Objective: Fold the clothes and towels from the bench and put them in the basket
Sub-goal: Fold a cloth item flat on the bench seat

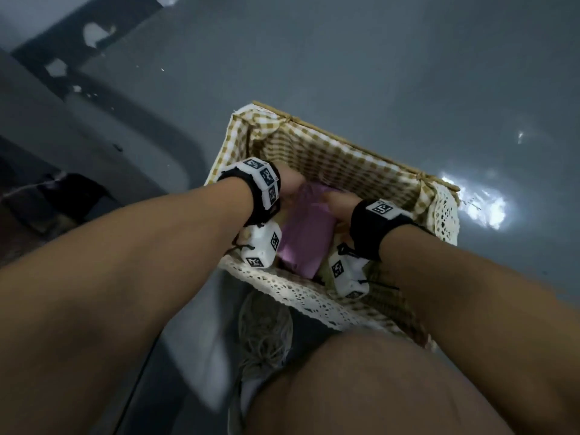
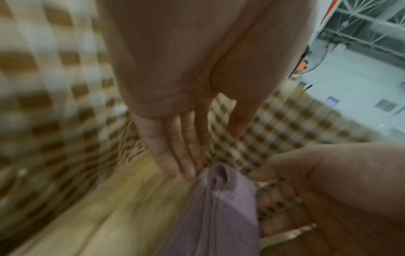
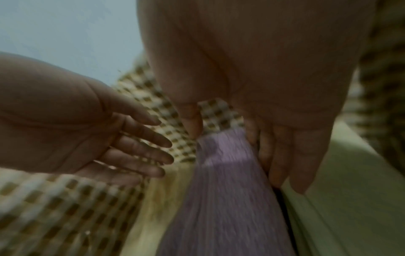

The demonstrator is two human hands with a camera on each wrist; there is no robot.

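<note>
A wicker basket (image 1: 345, 138) with a brown gingham liner and a lace edge stands on the floor. A folded lilac cloth (image 1: 309, 233) lies in it on top of pale yellow fabric (image 2: 109, 207). Both of my hands are inside the basket. My left hand (image 1: 290, 183) is at the cloth's left side with straight fingers (image 2: 181, 147), whose tips touch the cloth's far end (image 2: 219, 216). My right hand (image 1: 339, 202) is at the right side. Its thumb (image 3: 192, 121) and straight fingers (image 3: 282, 155) lie on either side of the lilac cloth (image 3: 223, 190), without curling round it.
The basket sits on a glossy grey floor (image 1: 408, 73). My bare knee (image 1: 376, 387) and a grey shoe (image 1: 263, 334) are right in front of the basket's near lace edge (image 1: 298, 293). A dark frame (image 1: 62, 51) stands at the far left.
</note>
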